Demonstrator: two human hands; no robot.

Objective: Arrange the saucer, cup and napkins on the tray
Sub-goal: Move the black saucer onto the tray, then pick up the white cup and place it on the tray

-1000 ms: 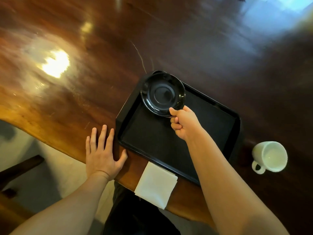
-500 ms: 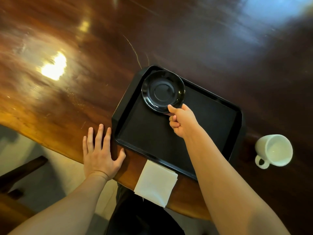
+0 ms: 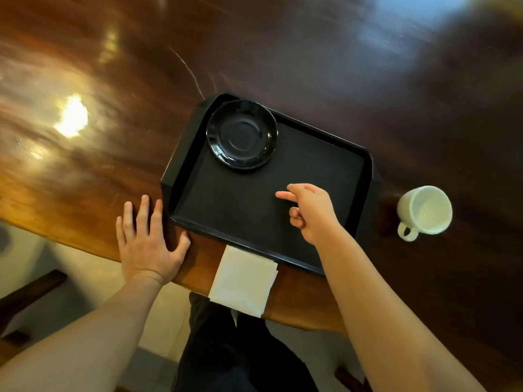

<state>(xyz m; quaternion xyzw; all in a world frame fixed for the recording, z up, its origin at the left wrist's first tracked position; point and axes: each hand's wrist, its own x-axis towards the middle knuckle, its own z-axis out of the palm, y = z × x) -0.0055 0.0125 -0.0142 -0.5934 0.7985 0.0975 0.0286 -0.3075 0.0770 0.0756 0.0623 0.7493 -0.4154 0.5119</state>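
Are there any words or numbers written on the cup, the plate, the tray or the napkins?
None: no text shows on the white cup, black saucer, black tray or white napkins. The wooden table shows only glare and scratches.

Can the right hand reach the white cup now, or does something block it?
Probably yes. The right hand is empty above the tray, and only bare table lies around the cup.

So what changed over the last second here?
The right hand let go of the saucer, now resting in the tray's far left corner, and pulled back empty over the tray. The left hand, cup and napkins stayed put.
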